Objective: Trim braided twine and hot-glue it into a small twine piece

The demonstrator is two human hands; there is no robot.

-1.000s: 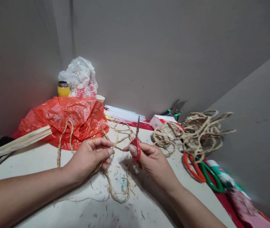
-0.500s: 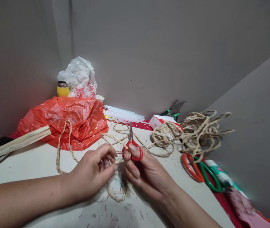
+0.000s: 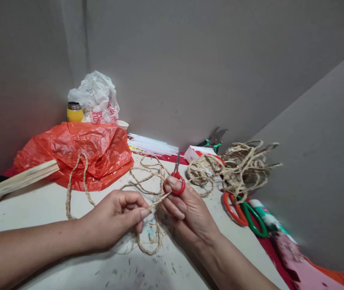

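Between thumb and fingers my left hand (image 3: 126,219) pinches a braided straw cord (image 3: 159,200). A short stretch of it runs up to my right hand (image 3: 187,207), whose fingers are closed around small red-handled scissors (image 3: 178,183). The scissors' blades point up and away from me, and their handles are partly covered by my thumb. More of the cord lies in loose loops on the white table behind and below my hands. One loop stands up beside my left wrist.
A red plastic bag (image 3: 99,161) lies at the left, with pale strips (image 3: 23,179) before it. At the right are a cord bundle (image 3: 244,169), orange-handled and green-handled tools (image 3: 255,219) and a tube (image 3: 268,217). White sticks (image 3: 150,143) and pruners (image 3: 216,141) lie along the wall.
My hands have moved slightly apart, with a stretch of cord now showing between them. The scissors have shifted right and tilted a little. The whole view has swung slightly right.
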